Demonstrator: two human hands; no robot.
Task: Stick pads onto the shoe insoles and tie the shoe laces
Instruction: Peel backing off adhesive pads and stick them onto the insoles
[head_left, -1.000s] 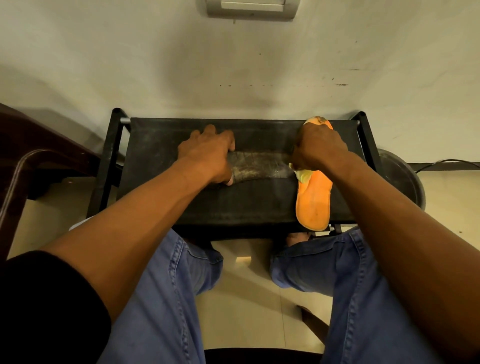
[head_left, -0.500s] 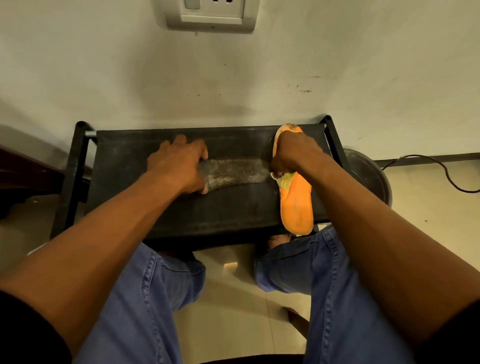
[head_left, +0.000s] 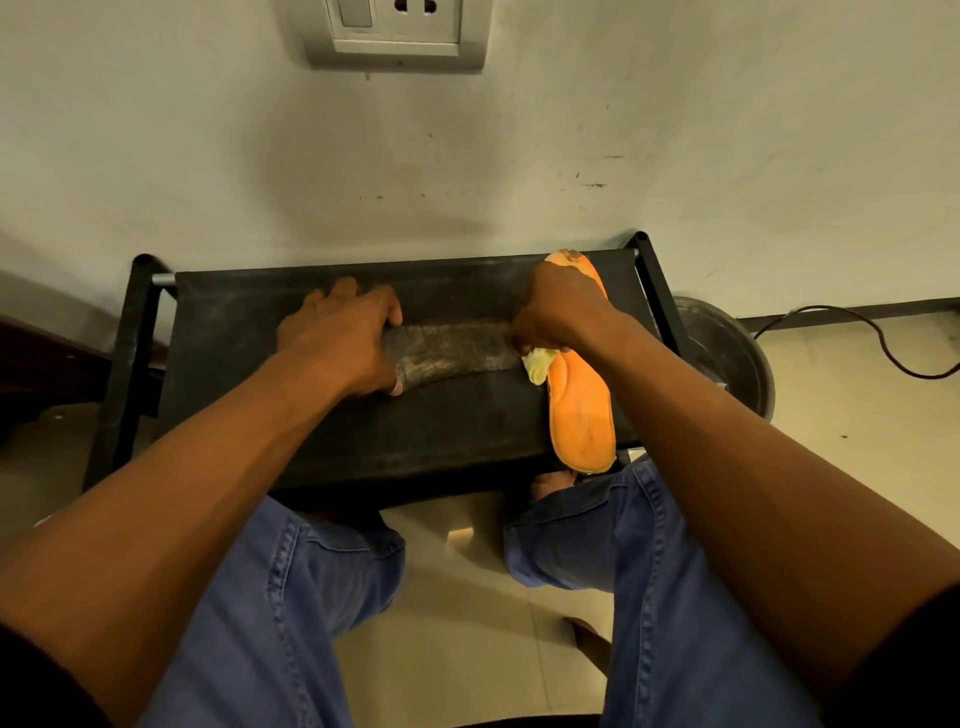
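Both hands, left (head_left: 345, 338) pressing grey insole (head_left: 452, 353), right (head_left: 558, 309) on orange insole (head_left: 582, 410)

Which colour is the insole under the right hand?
Orange insole, seen in the head view.

Orange insole (head_left: 582, 410) middle hidden under right hand (head_left: 558, 312); grey insole (head_left: 452, 353) ends under hands.

A black bench (head_left: 291, 415) with a dusty fabric top stands against a pale, scuffed wall (head_left: 675, 130). A grey socket plate (head_left: 397, 34) is mounted on the wall above it. To the right of the bench a dark round basin (head_left: 737, 353) sits on the tiled floor (head_left: 467, 649), and a black cable (head_left: 878, 338) trails along the floor near the wall. Blue jeans (head_left: 670, 597) fill the foreground.
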